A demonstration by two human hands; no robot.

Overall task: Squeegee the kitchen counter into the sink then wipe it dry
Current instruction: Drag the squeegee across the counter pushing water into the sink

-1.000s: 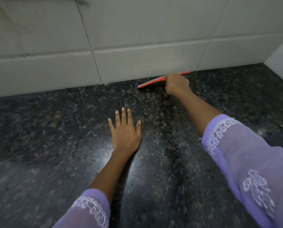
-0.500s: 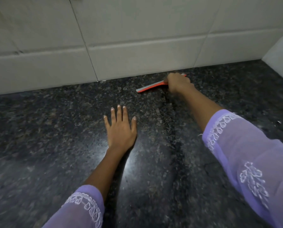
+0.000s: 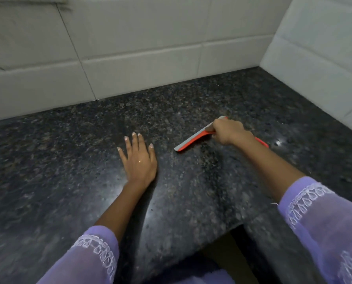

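Note:
An orange squeegee [image 3: 191, 141] with a grey blade lies with its blade on the dark speckled granite counter [image 3: 68, 160]. My right hand [image 3: 228, 131] is closed around its handle, and the blade runs diagonally from upper right to lower left. Part of the orange handle sticks out behind my wrist. My left hand [image 3: 139, 158] rests flat on the counter with fingers spread, a short way left of the blade's lower end. No sink or cloth is in view.
White tiled walls stand behind [image 3: 130, 48] and to the right [image 3: 324, 58], meeting at the counter's back right corner. The counter's front edge [image 3: 191, 257] runs near the bottom, with a notch and the floor below. Purple sleeves cover both forearms.
My right hand has drawn the squeegee from the foot of the back wall toward me across the counter. My left hand stays flat in place.

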